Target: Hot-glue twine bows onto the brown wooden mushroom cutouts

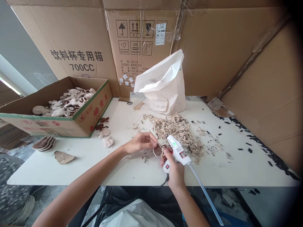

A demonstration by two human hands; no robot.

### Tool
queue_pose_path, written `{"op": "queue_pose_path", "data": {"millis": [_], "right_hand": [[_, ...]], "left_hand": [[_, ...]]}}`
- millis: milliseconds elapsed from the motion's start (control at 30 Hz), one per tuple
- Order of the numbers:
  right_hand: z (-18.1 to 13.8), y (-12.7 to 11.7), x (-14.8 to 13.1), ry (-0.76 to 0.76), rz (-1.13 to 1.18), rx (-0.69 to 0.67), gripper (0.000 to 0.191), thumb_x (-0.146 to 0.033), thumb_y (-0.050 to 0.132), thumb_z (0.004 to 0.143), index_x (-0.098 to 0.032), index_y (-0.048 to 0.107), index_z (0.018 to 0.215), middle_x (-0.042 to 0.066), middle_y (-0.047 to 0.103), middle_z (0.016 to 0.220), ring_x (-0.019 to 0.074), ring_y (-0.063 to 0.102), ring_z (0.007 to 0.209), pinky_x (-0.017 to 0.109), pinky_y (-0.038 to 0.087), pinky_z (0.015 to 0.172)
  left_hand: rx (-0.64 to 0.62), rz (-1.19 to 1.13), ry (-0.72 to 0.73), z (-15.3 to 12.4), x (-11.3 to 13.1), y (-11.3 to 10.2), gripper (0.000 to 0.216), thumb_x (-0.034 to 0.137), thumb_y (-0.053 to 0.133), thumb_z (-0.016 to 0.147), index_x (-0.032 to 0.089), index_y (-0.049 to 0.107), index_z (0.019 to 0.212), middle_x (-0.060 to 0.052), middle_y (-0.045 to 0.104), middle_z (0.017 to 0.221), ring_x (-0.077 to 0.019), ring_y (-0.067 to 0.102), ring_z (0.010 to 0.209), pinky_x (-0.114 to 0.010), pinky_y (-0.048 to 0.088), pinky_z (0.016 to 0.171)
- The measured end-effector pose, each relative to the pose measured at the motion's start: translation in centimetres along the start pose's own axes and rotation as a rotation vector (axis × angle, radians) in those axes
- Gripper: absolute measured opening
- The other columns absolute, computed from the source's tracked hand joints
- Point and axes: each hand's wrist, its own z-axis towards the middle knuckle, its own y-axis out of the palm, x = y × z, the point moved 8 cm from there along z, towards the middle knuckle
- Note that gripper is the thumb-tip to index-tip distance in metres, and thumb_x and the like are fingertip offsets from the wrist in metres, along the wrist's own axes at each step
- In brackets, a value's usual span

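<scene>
My left hand (139, 142) pinches a small round brown-and-cream felt piece (158, 150) tied with a bow of tan cord (162, 150). My right hand (174, 168) grips a white hot glue gun (178, 150) just to the right of that piece, its nozzle hidden near my fingers. A long translucent glue stick (205, 195) runs from the gun down to the lower right. Behind my hands lies a large heap of tan cord pieces (174, 134).
A cardboard box (92, 116) of felt pieces stands at the table's left, with loose felt shapes (107, 142) and a brown stack (44, 144) nearby. A white plastic bag (163, 85) stands behind the heap. Black scraps (260, 151) lie on the right. Cardboard sheets form the back wall.
</scene>
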Motion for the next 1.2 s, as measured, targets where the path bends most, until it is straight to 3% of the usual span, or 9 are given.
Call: {"op": "queue_pose_path", "data": {"millis": [100, 300, 433, 533, 733, 900, 967, 1067, 1200], "right_hand": [[0.0, 0.0, 0.0, 0.007, 0.003, -0.003, 0.037, -0.049, 0.087, 0.077, -0.02, 0.066, 0.087, -0.003, 0.059, 0.049, 0.0134, 0.052, 0.043, 0.023, 0.04, 0.045], [-0.1, -0.1, 0.2, 0.016, 0.008, -0.001, 0.038, -0.049, 0.086, 0.078, -0.019, 0.067, 0.091, -0.003, 0.06, 0.05, 0.0124, 0.051, 0.045, 0.021, 0.036, 0.045], [0.0, 0.0, 0.1, 0.011, 0.0, 0.004, 0.039, -0.05, 0.087, 0.077, -0.019, 0.066, 0.09, -0.003, 0.059, 0.049, 0.0118, 0.049, 0.043, 0.021, 0.034, 0.043], [0.0, 0.0, 0.1, 0.014, 0.005, 0.01, 0.038, -0.049, 0.087, 0.077, -0.019, 0.066, 0.09, -0.003, 0.059, 0.048, 0.0117, 0.049, 0.044, 0.021, 0.034, 0.044], [-0.2, 0.0, -0.1, 0.005, 0.024, 0.0, 0.036, -0.047, 0.086, 0.078, -0.02, 0.066, 0.089, -0.003, 0.059, 0.049, 0.0128, 0.05, 0.045, 0.022, 0.038, 0.046], [-0.1, -0.1, 0.0, 0.003, 0.015, 0.004, 0.036, -0.048, 0.086, 0.079, -0.02, 0.066, 0.09, -0.003, 0.059, 0.05, 0.0129, 0.05, 0.044, 0.022, 0.037, 0.045], [-0.1, -0.1, 0.1, 0.006, 0.012, 0.005, 0.037, -0.049, 0.086, 0.078, -0.02, 0.066, 0.089, -0.003, 0.058, 0.05, 0.0129, 0.051, 0.045, 0.022, 0.037, 0.045], [-0.1, -0.1, 0.2, 0.011, 0.011, 0.007, 0.037, -0.049, 0.086, 0.079, -0.02, 0.066, 0.091, -0.004, 0.058, 0.05, 0.0125, 0.051, 0.045, 0.022, 0.037, 0.046], [-0.2, -0.1, 0.2, 0.007, 0.002, 0.012, 0.038, -0.049, 0.086, 0.079, -0.019, 0.065, 0.092, -0.004, 0.058, 0.05, 0.0124, 0.05, 0.045, 0.022, 0.035, 0.044]], "left_hand": [[0.142, 0.064, 0.039, 0.1, 0.5, -1.7, 0.028, 0.039, 0.077, 0.089, 0.014, 0.07, 0.101, -0.007, 0.07, 0.086, -0.0146, 0.064, 0.077, -0.029, 0.053, 0.075], [0.673, 0.278, 0.065, -1.0, 0.9, -8.4, 0.029, 0.045, 0.071, 0.089, 0.016, 0.068, 0.093, -0.002, 0.067, 0.079, -0.0131, 0.058, 0.068, -0.026, 0.047, 0.066], [0.794, 0.595, 0.118, -1.8, 1.9, -10.8, 0.024, 0.041, 0.066, 0.091, 0.017, 0.07, 0.091, -0.004, 0.071, 0.084, -0.0165, 0.061, 0.075, -0.028, 0.048, 0.069], [0.731, 0.794, 0.16, -1.6, 2.2, -10.2, 0.018, 0.034, 0.063, 0.092, 0.019, 0.072, 0.094, -0.005, 0.073, 0.09, -0.0183, 0.062, 0.079, -0.03, 0.049, 0.072], [0.508, 1.173, 0.293, -0.4, 2.1, -5.5, 0.016, 0.027, 0.063, 0.095, 0.02, 0.073, 0.084, -0.005, 0.071, 0.083, -0.0199, 0.061, 0.079, -0.038, 0.048, 0.084], [0.415, 1.225, 0.33, 0.0, 1.5, -3.5, 0.021, 0.03, 0.059, 0.101, 0.021, 0.072, 0.087, -0.005, 0.071, 0.084, -0.0211, 0.061, 0.082, -0.038, 0.047, 0.083], [0.367, 1.23, 0.347, 0.1, 1.2, -3.2, 0.015, 0.026, 0.059, 0.101, 0.021, 0.073, 0.1, -0.006, 0.072, 0.093, -0.0223, 0.063, 0.089, -0.039, 0.047, 0.086], [0.291, 1.269, 0.374, 0.1, 0.9, -2.9, 0.024, 0.02, 0.055, 0.101, 0.023, 0.072, 0.119, -0.009, 0.073, 0.111, -0.0244, 0.063, 0.102, -0.041, 0.047, 0.091], [0.195, 1.324, 0.391, 0.3, 0.5, -2.6, 0.029, 0.021, 0.05, 0.105, 0.024, 0.074, 0.121, -0.009, 0.072, 0.122, -0.0256, 0.061, 0.11, -0.042, 0.044, 0.095]]}}
